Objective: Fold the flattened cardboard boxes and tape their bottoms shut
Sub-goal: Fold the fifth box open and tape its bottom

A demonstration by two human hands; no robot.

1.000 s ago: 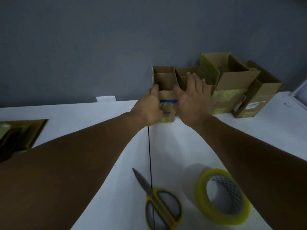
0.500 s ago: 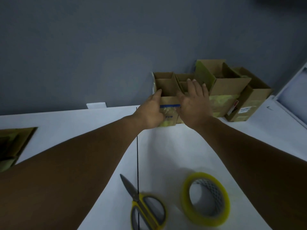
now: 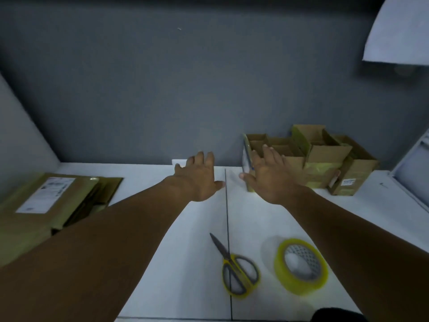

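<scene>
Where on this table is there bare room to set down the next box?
Bare table lies between the flattened stack and the left hand, and again in the middle, between the hands and the scissors. Crowded: the back right, where folded boxes stand by the right hand, and the near edge with the tape roll.

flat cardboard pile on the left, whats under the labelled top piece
Edges of more flattened cardboard show under the labelled top piece, on its right side. How many lie there cannot be told; the top piece and the left forearm cover the rest.
</scene>
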